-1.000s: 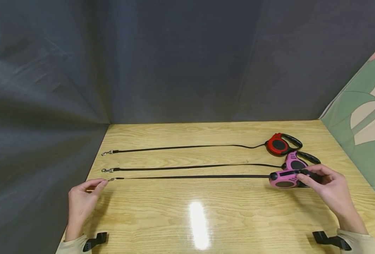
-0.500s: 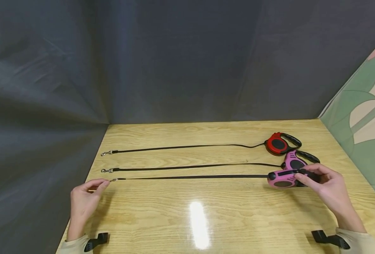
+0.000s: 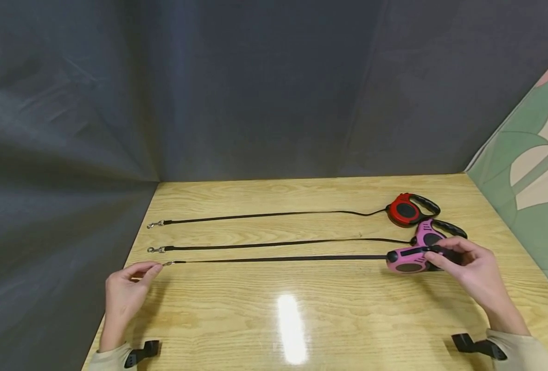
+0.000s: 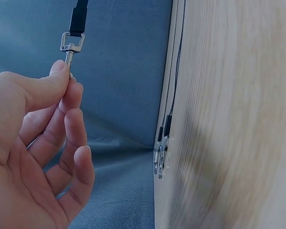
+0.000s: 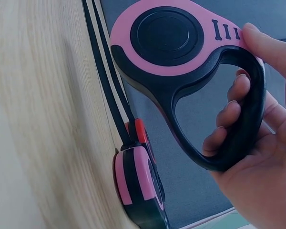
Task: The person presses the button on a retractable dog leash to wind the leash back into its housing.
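Note:
My right hand (image 3: 471, 268) grips the black handle of a pink retractable dog leash (image 5: 167, 36), its fingers curled through the loop and its thumb near the top of the casing. From this leash a black strap (image 3: 283, 258) runs taut to the left, held above the table. At its far end my left hand (image 3: 127, 293) pinches the metal snap hook (image 4: 70, 52) between thumb and forefinger, the other fingers loosely bent. Behind lie a second pink leash (image 3: 427, 234) and a red leash (image 3: 404, 210), their straps stretched leftward on the table.
The snap hook of the second pink leash (image 3: 155, 249) and that of the red leash (image 3: 155, 224) lie near the table's left edge. Dark cloth (image 3: 264, 93) hangs behind the wooden table (image 3: 218, 319) and along its left side. Patterned fabric (image 3: 533, 206) borders the right.
My right hand has shifted slightly left with the pink leash. My left hand has moved a little to the right with the hook. The two leashes behind stay where they lie.

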Action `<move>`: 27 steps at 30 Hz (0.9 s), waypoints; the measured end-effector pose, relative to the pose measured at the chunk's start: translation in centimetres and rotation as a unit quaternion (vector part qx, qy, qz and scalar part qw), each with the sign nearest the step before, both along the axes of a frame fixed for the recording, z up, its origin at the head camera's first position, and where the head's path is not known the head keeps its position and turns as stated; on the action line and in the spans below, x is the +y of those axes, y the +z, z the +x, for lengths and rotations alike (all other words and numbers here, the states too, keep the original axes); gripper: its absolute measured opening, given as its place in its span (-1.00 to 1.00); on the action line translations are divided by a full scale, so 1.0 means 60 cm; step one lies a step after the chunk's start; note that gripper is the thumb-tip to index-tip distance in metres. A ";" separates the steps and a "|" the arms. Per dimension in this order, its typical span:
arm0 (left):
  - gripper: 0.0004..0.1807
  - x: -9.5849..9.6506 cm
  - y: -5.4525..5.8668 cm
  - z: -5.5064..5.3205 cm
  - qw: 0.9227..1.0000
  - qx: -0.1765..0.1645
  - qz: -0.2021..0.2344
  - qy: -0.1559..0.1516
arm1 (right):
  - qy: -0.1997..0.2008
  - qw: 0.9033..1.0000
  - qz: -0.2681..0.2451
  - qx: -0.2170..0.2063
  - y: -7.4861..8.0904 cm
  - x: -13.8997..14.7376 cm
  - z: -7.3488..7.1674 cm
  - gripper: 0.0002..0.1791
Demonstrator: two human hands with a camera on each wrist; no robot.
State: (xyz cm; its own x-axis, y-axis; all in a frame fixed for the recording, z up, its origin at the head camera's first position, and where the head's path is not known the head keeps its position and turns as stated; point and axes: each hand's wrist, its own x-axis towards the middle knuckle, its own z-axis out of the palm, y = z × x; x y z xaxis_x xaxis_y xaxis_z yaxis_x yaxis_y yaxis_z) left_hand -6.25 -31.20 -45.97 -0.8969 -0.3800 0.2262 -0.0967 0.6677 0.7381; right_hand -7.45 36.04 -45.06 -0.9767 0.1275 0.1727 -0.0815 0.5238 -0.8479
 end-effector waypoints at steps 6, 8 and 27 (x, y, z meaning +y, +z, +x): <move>-0.93 0.001 0.000 0.000 1.000 -0.001 -0.003 -0.007 | 0.001 1.000 0.000 -0.005 -0.001 -0.003 -0.004 -0.80; -0.94 0.001 0.001 0.000 1.000 0.001 -0.004 -0.006 | -0.001 1.000 0.001 -0.003 -0.001 -0.003 -0.004 -0.80; -0.97 0.002 -0.008 0.000 1.000 0.005 0.011 -0.005 | -0.021 1.000 -0.013 0.002 0.000 -0.007 -0.006 -0.77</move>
